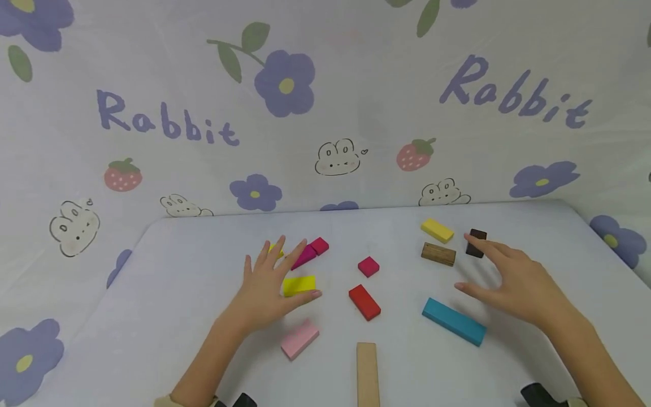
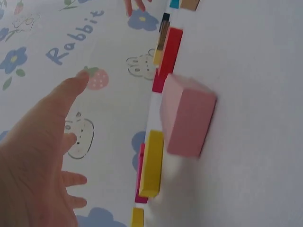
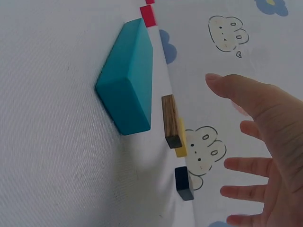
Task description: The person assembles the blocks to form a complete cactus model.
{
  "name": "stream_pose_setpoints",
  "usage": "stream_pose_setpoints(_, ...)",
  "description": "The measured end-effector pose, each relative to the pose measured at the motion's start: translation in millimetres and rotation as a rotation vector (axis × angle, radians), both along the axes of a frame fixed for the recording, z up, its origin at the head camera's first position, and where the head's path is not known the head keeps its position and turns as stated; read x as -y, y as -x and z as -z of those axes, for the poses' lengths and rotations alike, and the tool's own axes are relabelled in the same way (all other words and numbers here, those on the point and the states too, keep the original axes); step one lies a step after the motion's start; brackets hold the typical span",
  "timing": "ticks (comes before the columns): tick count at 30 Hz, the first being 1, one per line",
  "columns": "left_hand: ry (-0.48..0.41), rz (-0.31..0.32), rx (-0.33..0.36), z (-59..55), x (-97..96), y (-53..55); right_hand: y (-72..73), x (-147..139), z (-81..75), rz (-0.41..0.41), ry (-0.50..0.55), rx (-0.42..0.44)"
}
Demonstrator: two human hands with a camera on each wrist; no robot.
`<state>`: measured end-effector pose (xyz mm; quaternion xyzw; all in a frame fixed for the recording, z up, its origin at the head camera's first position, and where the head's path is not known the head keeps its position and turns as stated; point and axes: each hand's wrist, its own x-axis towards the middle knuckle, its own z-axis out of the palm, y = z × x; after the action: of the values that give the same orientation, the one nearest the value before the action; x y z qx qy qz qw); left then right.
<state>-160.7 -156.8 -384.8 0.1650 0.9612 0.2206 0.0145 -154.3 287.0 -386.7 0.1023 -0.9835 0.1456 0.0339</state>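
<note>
My left hand (image 1: 268,291) hovers with spread fingers over a yellow block (image 1: 299,285), holding nothing. Past its fingertips lie a magenta block (image 1: 304,257), a small crimson block (image 1: 320,245) and another yellow block (image 1: 275,250), partly hidden by the fingers. A pink block (image 2: 191,118) sits on the near side of that hand. My right hand (image 1: 519,282) is also empty, its fingers extended above the table. Its index fingertip overlaps a dark brown block (image 1: 476,243) in the head view. A long blue block (image 3: 135,80) and a brown wood-grain block (image 1: 438,254) lie to its left.
Between the hands are a red block (image 1: 364,302) and a small crimson cube-like block (image 1: 368,267). A plain wooden block (image 1: 368,373) lies at the front edge of the view. A yellow block (image 1: 437,230) is at the back right. Patterned cloth (image 1: 335,113) hangs behind the white table (image 1: 213,237).
</note>
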Motion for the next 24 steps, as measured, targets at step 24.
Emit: stream_pose_setpoints(24, -0.404, 0.310, 0.244, 15.8, -56.2, -31.9, -1.9, 21, 13.1, -0.202, 0.313, 0.304)
